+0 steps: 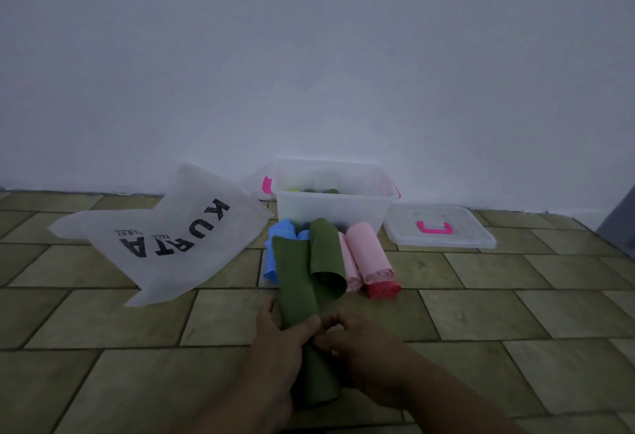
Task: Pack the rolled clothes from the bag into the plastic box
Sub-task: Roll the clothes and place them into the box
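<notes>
A long green rolled cloth (298, 282) lies on the floor, and both hands hold its near end. My left hand (278, 347) grips it from the left with the thumb on top. My right hand (360, 351) pinches it from the right. A second green roll (326, 255), pink rolls (367, 255) and a blue roll (275, 255) lie just beyond, in front of the clear plastic box (333, 213). The box holds some rolls, partly hidden by its wall. The white bag (165, 234) printed KURTA lies flat to the left.
The box's clear lid (439, 227) with a pink handle lies on the floor to the right of the box. A pale wall (309, 73) rises right behind the box. The floor is greenish tile (515, 296).
</notes>
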`<action>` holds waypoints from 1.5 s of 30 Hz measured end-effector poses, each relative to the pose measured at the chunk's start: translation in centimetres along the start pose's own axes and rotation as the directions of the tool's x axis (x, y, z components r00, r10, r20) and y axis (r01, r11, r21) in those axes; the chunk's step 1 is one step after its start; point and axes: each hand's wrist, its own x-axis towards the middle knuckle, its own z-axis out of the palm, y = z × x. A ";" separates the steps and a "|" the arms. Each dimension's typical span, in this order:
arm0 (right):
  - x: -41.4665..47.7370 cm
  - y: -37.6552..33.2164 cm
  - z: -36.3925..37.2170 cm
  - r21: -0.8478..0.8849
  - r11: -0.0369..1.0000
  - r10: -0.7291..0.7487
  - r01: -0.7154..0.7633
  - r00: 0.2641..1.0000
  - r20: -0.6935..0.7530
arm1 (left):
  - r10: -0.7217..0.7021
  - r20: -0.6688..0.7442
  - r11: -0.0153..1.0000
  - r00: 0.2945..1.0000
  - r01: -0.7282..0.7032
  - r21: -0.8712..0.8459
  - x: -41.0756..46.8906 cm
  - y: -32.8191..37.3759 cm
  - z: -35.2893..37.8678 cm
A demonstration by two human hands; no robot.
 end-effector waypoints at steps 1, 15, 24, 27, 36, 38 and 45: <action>-0.1 -0.1 -0.2 0.079 0.997 0.019 -0.022 0.999 0.038 | 0.038 -0.009 0.997 0.999 -0.037 0.063 0.1 0.2 0.2; 5.2 -16.6 -11.2 0.215 0.964 -0.139 0.154 0.987 -0.085 | 0.452 0.218 0.261 0.865 -0.362 0.895 15.8 15.6 4.9; 20.9 -20.9 -14.0 -0.790 0.552 -0.275 -0.266 0.837 -0.474 | 0.219 0.131 0.029 0.967 -0.141 0.990 23.4 15.7 5.1; 22.2 -20.2 -12.9 -0.917 0.274 -0.180 -0.289 0.922 -0.344 | 0.210 0.132 0.006 0.969 -0.136 0.991 23.3 15.9 5.1; 22.0 -20.3 -12.9 -0.917 0.279 -0.080 -0.284 0.945 -0.317 | 0.194 0.121 -0.015 0.974 -0.120 0.993 23.0 16.1 5.2; 22.1 -20.3 -12.8 -0.916 0.280 -0.061 -0.287 0.947 -0.315 | 0.200 0.113 -0.008 0.973 -0.114 0.994 23.2 16.1 5.2; 21.1 -18.7 -12.5 -0.878 0.478 -0.670 -0.031 0.634 -0.387 | 0.223 0.084 0.002 0.971 -0.086 0.996 23.3 15.9 5.3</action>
